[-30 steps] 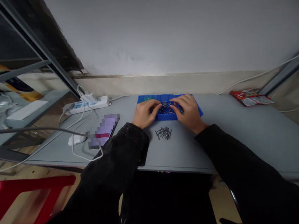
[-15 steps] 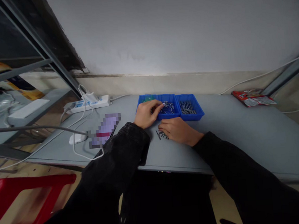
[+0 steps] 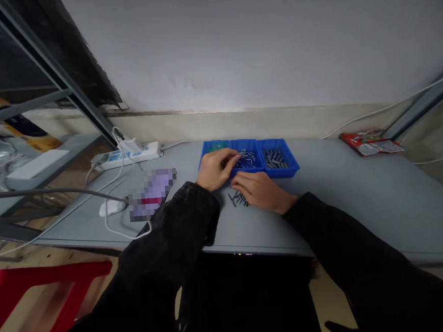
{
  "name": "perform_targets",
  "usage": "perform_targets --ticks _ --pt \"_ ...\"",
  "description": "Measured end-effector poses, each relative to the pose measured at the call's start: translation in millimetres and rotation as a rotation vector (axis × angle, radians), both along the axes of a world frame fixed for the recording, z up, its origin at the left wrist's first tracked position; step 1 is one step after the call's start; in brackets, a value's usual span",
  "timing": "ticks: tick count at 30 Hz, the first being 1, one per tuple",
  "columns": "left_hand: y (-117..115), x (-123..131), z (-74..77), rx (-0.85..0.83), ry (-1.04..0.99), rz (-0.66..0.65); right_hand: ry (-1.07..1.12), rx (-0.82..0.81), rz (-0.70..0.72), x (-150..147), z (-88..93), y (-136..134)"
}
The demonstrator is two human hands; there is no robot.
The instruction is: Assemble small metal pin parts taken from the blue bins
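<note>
My left hand (image 3: pixel 214 169) is at the front of the blue bins, thumb and forefinger pinched together beside the middle bin (image 3: pixel 259 155). Whatever is in that pinch is too small to make out. Thin silvery screw-like pins (image 3: pixel 247 159) lie in the middle bin. My right hand (image 3: pixel 264 191) hovers low just in front, its fingers drawn together; their tips are partly hidden, and I cannot make out what they hold. Below those fingers, a small pile of dark metal pins (image 3: pixel 239 199) lies on the table. Grey cylindrical pieces (image 3: pixel 275 157) fill part of the right bin (image 3: pixel 285 172).
The left bin (image 3: pixel 202 153) contains green pieces. Left on the table (image 3: pixel 343 207) are a power strip (image 3: pixel 142 154) with cables, a white mouse-like object (image 3: pixel 112 207) and a blurred-out phone-like item (image 3: pixel 156 189). A red packet (image 3: pixel 373 143) lies far right; a red stool (image 3: pixel 61 273) stands lower left.
The view has shifted slightly. My right fingertips have lifted a little away from the pile towards my left hand, which keeps its pinch by the middle bin.
</note>
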State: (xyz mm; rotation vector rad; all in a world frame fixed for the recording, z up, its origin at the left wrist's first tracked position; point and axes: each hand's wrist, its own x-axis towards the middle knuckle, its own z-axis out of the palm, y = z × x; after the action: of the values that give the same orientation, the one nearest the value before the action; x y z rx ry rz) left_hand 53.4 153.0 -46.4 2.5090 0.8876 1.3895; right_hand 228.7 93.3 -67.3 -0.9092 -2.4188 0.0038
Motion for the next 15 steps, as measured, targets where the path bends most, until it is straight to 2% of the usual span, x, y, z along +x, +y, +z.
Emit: perform_targets --ticks 3,7,11,15 --pt "0 -1 1.7 -0.004 -0.010 -0.009 0.193 0.055 -0.057 2 4.6 0" --pt "-3 -2 4.4 -0.019 0.032 -0.082 0.355 0.127 -0.223 7 5.0 6" --pt "-5 -1 3.7 0.006 0.076 -0.136 0.394 0.172 -0.308 10 3.7 10" --pt "-4 0 3.0 -0.014 0.096 -0.147 0.381 0.179 -0.301 10 3.4 9"
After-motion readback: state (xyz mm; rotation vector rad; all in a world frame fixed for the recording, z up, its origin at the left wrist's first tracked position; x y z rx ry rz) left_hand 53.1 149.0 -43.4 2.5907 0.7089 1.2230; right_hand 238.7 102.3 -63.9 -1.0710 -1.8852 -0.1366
